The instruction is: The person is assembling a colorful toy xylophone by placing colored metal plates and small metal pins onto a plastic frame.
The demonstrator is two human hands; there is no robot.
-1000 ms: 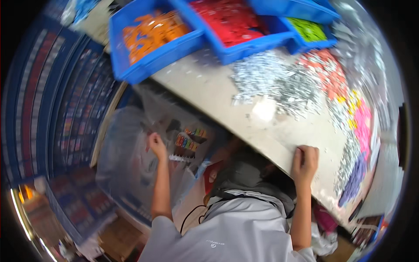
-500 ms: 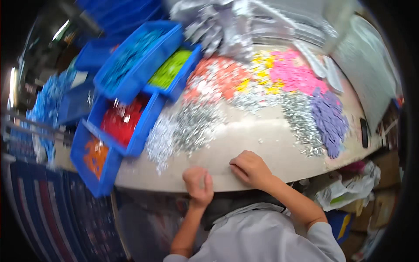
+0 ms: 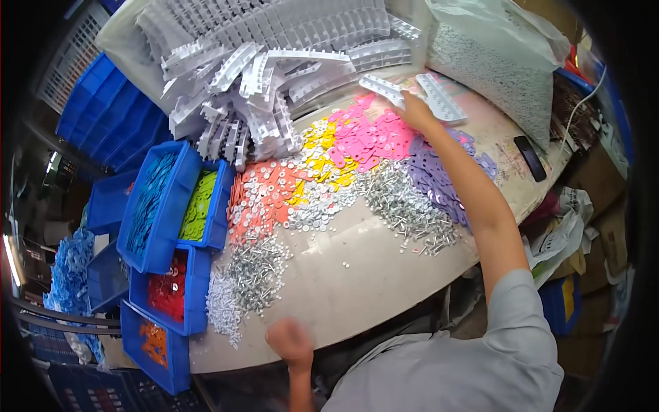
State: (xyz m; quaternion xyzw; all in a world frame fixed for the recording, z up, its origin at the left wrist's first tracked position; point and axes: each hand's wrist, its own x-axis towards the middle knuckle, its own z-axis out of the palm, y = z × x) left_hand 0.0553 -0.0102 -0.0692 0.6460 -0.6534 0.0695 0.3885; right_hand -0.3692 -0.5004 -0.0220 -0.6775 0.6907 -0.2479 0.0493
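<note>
My right hand (image 3: 414,108) is stretched far across the round table (image 3: 343,288) to its back edge. Its fingers lie on two white perforated plastic strips (image 3: 382,88), and the grip is hidden from me. Pink tags (image 3: 371,137) and purple tags (image 3: 439,180) lie under that forearm. My left hand (image 3: 291,339) is blurred at the table's near edge, curled like a fist with nothing visible in it. It is beside a heap of small silver metal parts (image 3: 250,275).
Orange tags (image 3: 264,196), yellow tags (image 3: 322,154) and more silver parts (image 3: 405,206) cover the table. White plastic racks (image 3: 268,75) pile up at the back, beside a clear bag of white pieces (image 3: 491,65). Blue bins (image 3: 165,206) stand left. A dark phone (image 3: 530,158) lies right.
The view has swung up from below the table to its top. My right hand has moved from the near edge to the white strips at the back. My left hand has stayed near the front edge.
</note>
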